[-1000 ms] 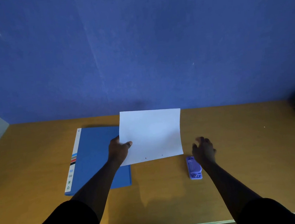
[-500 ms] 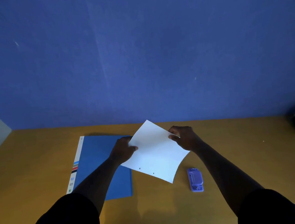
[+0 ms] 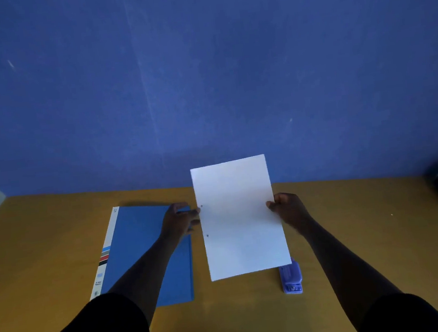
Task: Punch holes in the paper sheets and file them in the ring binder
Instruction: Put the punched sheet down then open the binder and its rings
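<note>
Over wooden desk (image 3: 60,265), two-holed white paper sheet (image 3: 240,218).

Ring binder (image 3: 151,252) lies closed on the desk (image 3: 356,232), left of the held paper sheet (image 3: 240,218); hole punch (image 3: 291,280) sits at the sheet's near right corner.

Your white sheet of paper (image 3: 240,218) held upright in portrait, two punched holes along its left edge, your closed blue binder (image 3: 145,245) flat on the desk to its left, your purple hole punch (image 3: 291,280) below the sheet's lower right corner.
</note>
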Action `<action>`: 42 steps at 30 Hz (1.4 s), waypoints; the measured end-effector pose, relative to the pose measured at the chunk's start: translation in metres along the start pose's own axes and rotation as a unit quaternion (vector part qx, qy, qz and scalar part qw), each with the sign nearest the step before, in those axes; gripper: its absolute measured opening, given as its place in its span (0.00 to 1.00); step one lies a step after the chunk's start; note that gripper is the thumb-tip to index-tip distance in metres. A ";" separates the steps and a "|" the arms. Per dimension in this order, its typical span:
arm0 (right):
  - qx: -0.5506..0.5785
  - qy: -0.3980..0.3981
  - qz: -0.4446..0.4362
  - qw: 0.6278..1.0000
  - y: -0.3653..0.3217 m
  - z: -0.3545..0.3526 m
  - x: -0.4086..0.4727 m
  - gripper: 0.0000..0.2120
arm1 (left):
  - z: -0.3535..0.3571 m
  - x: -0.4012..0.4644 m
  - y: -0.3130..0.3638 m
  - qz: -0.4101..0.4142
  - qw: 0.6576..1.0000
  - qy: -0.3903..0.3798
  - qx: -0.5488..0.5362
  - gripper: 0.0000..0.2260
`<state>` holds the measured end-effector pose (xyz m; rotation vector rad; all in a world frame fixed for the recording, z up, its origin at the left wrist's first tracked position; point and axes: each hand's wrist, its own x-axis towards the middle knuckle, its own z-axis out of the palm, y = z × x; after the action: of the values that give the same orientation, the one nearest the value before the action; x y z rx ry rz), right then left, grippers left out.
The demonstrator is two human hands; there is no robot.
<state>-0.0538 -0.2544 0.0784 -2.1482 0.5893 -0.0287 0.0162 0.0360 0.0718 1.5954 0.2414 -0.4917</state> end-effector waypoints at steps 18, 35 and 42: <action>0.025 -0.073 0.184 0.980 0.076 0.075 0.053 0.06 | 0.035 0.053 -0.081 -0.117 0.964 0.077 0.225 0.04; -0.144 -0.096 0.184 0.968 0.080 0.068 0.070 0.12 | 0.047 0.067 -0.090 -0.118 0.938 0.059 0.319 0.04; -0.142 -0.052 0.157 0.976 0.051 0.060 0.048 0.15 | 0.022 0.034 -0.080 -0.063 0.925 0.079 0.368 0.09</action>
<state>-0.0178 -0.2550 -0.0067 -2.2852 0.9094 0.3593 0.0069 0.0169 -0.0157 2.3714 0.3014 -0.5920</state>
